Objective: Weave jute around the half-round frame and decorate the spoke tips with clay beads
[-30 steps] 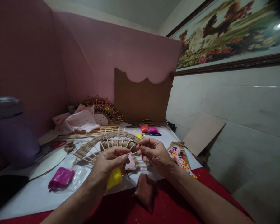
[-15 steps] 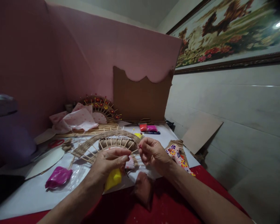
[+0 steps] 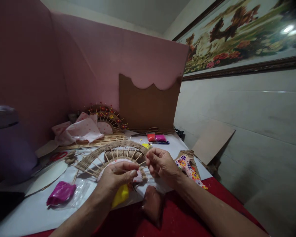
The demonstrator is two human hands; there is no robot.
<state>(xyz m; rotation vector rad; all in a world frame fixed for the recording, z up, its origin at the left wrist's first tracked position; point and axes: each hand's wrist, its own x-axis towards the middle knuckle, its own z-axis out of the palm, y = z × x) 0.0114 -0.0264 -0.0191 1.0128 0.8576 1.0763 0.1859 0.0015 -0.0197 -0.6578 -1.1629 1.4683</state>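
My left hand [image 3: 119, 176] is above the lower edge of a half-round woven fan frame [image 3: 114, 146] of thin sticks and twine. Its fingers are loosely curved, thumb and forefinger slightly apart, with nothing visible between them. A yellow packet [image 3: 120, 195] shows just beneath it. My right hand [image 3: 161, 164] is by the frame's right end, thumb and forefinger pinched together; whatever is between them is too small to make out. Behind the hands, a roll of twine [image 3: 124, 154] shows through the sticks. The frame's pale dotted fabric centre [image 3: 138, 177] is partly covered by my left hand.
A brown packet [image 3: 153, 204] lies at the front on red cloth [image 3: 185, 214]. At left are a magenta packet [image 3: 61, 193] and a purple bottle [image 3: 10, 144]. Flowered fabric [image 3: 188, 168] lies right. Behind are small packets [image 3: 160, 137], a decorated fan [image 3: 108, 113] and cardboard [image 3: 148, 105].
The view has shifted slightly, with the table things a little lower in it. Both hands keep nearly the same pose and place over the fan frame.
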